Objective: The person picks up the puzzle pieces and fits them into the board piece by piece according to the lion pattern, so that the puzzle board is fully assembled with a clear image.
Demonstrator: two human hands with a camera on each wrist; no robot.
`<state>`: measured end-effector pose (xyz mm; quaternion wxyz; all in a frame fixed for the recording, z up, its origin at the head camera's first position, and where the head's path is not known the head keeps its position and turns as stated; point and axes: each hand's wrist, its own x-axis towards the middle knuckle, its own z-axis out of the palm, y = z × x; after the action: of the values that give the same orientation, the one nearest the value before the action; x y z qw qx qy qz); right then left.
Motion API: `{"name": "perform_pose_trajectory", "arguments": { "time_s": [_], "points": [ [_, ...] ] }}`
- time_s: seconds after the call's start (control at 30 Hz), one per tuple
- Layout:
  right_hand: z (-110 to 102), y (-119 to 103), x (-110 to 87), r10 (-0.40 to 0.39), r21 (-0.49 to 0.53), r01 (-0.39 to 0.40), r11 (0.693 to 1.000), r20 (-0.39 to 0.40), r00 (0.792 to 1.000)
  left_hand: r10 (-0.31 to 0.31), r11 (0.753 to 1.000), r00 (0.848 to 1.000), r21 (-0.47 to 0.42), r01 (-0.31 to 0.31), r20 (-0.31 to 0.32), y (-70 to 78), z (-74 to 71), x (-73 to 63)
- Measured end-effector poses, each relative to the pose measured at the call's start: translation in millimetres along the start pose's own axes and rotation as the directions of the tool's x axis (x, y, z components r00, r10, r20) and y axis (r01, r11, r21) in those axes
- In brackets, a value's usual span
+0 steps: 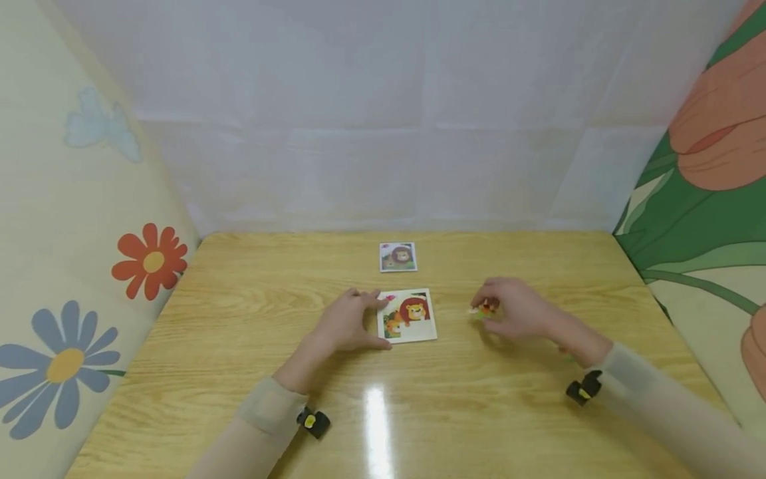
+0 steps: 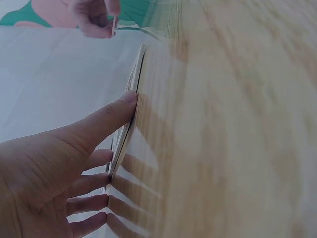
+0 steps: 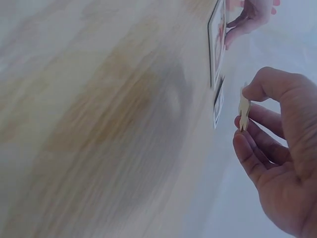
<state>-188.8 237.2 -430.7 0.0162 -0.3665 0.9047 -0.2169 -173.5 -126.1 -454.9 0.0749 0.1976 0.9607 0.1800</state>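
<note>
A square puzzle board (image 1: pixel 421 330) lies on the wooden table, showing a lion and a cub with a white blank area at lower right. Fingers spread, my left hand (image 1: pixel 344 322) rests at its left side, index finger by the upper left corner and thumb by the lower left one. In the left wrist view the thumb touches the board's edge (image 2: pixel 130 119). My right hand (image 1: pixel 517 309), held to the right of the board, pinches a small colourful puzzle piece (image 1: pixel 485 309) between thumb and fingertips. The right wrist view shows that puzzle piece (image 3: pixel 244 109) edge-on, its face hidden.
Behind the board lies a smaller square picture card (image 1: pixel 397 257) with a similar lion. Something small and colourful (image 1: pixel 567 356) shows partly beneath the right wrist. A white cloth (image 1: pixel 383 173) hangs along the table's far edge, with flower-printed cloths at both sides.
</note>
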Motion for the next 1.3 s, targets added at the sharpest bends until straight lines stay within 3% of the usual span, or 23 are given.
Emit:
{"name": "perform_pose_trajectory", "arguments": {
  "time_s": [0.23,0.43,0.6,0.97,1.3],
  "points": [
    [2.5,-14.4,26.7,-0.030,0.034,0.029,0.999,0.012,0.999,-0.011,1.000,1.000,-0.006,0.011,0.007,-2.4,0.7,0.1],
    [13.3,-23.2,47.2,-0.099,0.086,0.101,0.991,-0.029,0.995,-0.010,1.000,1.000,-0.003,0.010,0.009,-3.3,-0.1,-0.3],
    [20.5,-30.9,60.9,-0.125,0.101,0.124,0.987,-0.001,0.992,-0.003,1.000,1.000,0.002,0.003,0.004,-3.6,-0.3,0.3],
    [37.1,-49.7,78.9,-0.189,0.109,0.184,0.977,0.039,0.981,-0.002,1.000,1.000,0.000,0.002,-0.006,-3.7,-0.5,1.9],
    [58.5,-61.4,86.0,-0.197,0.113,0.187,0.976,0.089,0.976,0.000,1.000,1.000,-0.021,0.000,-0.016,-4.0,3.0,0.4]
  ]
}}
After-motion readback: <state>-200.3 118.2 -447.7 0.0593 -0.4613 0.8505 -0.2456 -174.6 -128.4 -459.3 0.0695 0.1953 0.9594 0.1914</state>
